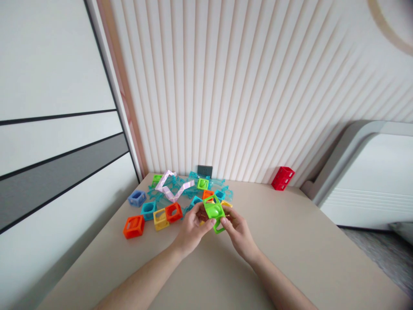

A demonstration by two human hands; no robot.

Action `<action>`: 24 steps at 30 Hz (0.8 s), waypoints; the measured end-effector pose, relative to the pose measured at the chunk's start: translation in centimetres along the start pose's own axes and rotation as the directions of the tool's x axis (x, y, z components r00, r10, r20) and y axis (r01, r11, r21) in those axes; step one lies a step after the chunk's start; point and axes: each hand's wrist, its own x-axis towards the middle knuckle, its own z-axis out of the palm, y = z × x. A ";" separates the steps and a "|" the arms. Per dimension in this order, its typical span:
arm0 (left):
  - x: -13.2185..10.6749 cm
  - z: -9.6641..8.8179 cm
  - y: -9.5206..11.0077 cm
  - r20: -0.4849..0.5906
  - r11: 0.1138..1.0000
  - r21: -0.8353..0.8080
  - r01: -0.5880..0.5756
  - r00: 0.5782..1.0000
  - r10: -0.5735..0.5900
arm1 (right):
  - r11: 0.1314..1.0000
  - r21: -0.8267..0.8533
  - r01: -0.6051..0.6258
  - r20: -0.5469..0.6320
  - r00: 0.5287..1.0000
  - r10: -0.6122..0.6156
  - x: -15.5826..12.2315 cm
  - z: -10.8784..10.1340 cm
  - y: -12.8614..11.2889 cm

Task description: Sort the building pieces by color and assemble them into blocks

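The green piece (pixel 214 210) was held up above the near middle of the bench (pixel 290 254), between the two hands; it lay to the right of the left hand (pixel 192 231) and to the left of the right hand (pixel 238 233), so neither was plainly the nearer; its long axis ran from far left to near right, tilted, with an open frame towards each end and a rounded bulge in the middle (whether it was one part or two joined, I could not tell).

The left hand was closed to a narrow pinch, its thumb on the near left edge of the piece and its fingers curled behind, mostly hidden; the right hand gripped the near right edge in much the same way, thumb in front, its other fingertips out of sight.

Just beyond the piece, partly covered by it, sat an orange block (pixel 208 194); farther off was a green cube (pixel 202 184), and to its left a lilac zigzag strip (pixel 174 196) lay over translucent teal parts (pixel 176 184). To the left of the left hand stood a red-orange cube (pixel 173 212) and a yellow cube (pixel 159 223), close side by side; an orange cube (pixel 134 227) was farther left; a red block (pixel 283 178) stood well apart at the far right, near the wall (pixel 251 107).
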 end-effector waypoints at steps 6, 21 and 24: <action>-0.2 0.4 0.2 0.002 1.000 -0.004 0.008 1.000 -0.008 | 0.998 -0.056 0.011 0.008 1.000 -0.011 0.0 0.0 -0.8; 0.3 0.5 0.4 -0.059 0.992 -0.093 0.089 0.994 -0.095 | 0.994 0.106 -0.027 -0.010 1.000 0.029 0.1 0.8 -0.3; 0.3 0.4 0.6 -0.044 0.987 -0.112 0.111 0.992 -0.116 | 0.996 0.082 -0.015 0.003 1.000 0.015 0.1 0.6 -0.2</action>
